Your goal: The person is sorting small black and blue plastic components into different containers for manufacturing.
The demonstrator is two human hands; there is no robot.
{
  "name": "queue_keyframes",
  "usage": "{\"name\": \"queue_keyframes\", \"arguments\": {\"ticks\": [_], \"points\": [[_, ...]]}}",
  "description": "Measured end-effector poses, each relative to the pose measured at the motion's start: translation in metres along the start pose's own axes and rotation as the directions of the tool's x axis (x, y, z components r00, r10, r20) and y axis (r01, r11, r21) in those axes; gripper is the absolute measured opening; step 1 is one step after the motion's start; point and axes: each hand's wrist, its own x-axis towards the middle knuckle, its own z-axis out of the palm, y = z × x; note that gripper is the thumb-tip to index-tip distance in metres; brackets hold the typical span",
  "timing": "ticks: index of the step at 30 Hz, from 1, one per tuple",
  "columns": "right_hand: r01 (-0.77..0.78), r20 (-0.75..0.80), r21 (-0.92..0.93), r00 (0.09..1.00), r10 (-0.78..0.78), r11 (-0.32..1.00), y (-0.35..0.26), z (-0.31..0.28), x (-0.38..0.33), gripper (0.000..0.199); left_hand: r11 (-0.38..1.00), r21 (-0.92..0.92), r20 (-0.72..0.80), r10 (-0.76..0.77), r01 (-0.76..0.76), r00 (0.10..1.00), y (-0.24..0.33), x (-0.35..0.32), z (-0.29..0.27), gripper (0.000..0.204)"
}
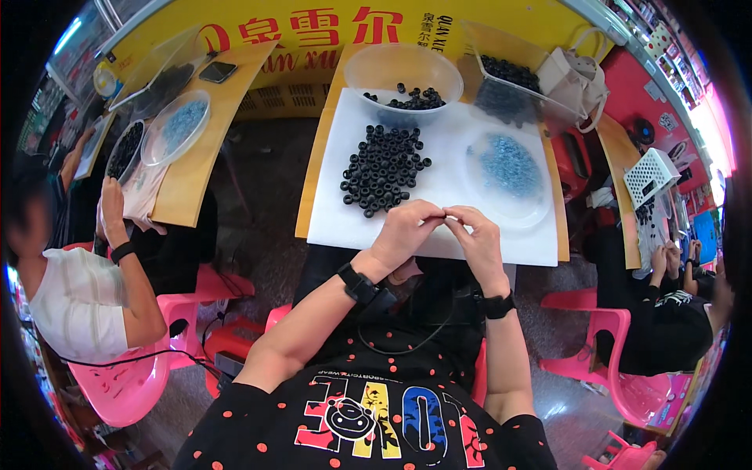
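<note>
My left hand and my right hand meet over the near edge of the white sheet, both closed with thumb and finger pinched. Their fingertips touch around something tiny and dark that I cannot make out. Just beyond my left hand lies a loose pile of small black ring-like pieces. Beyond my right hand, a shallow see-through tray holds many small light-blue pieces. Behind the pile, a round see-through tub has more black pieces at its bottom.
A see-through bin of black pieces stands at the back right, near a cream handbag. Left, a person in white works at another table with similar containers and a phone. People work at the right beside a white basket.
</note>
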Motion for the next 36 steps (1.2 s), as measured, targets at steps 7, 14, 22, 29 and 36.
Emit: {"name": "queue_keyframes", "arguments": {"ticks": [7, 14, 22, 29, 36], "points": [[-0.062, 0.017, 0.094, 0.998, 0.06, 0.994, 0.028, 0.009, -0.006, 0.016, 0.964, 0.164, 0.037, 0.204, -0.207, 0.978, -0.009, -0.004, 0.001, 0.015], [-0.025, -0.019, 0.104, 0.999, 0.028, 0.994, 0.031, 0.013, -0.007, 0.015, 0.931, 0.24, 0.048, 0.272, -0.275, 0.961, -0.015, -0.007, 0.004, 0.015], [0.102, -0.044, -0.061, 0.994, -0.105, 0.993, 0.043, 0.016, -0.006, 0.011, 0.922, 0.266, 0.086, 0.266, -0.279, 0.96, -0.023, -0.004, 0.007, 0.011], [0.144, -0.021, -0.111, 0.989, -0.148, 0.983, 0.041, 0.016, -0.003, 0.01, 0.89, 0.311, 0.138, 0.305, -0.334, 0.942, -0.026, -0.002, 0.005, 0.011], [0.057, -0.033, -0.06, 0.998, -0.059, 0.997, 0.039, 0.015, -0.004, 0.013, 0.951, 0.212, 0.078, 0.212, -0.224, 0.974, -0.013, -0.002, 0.001, 0.015]]}}
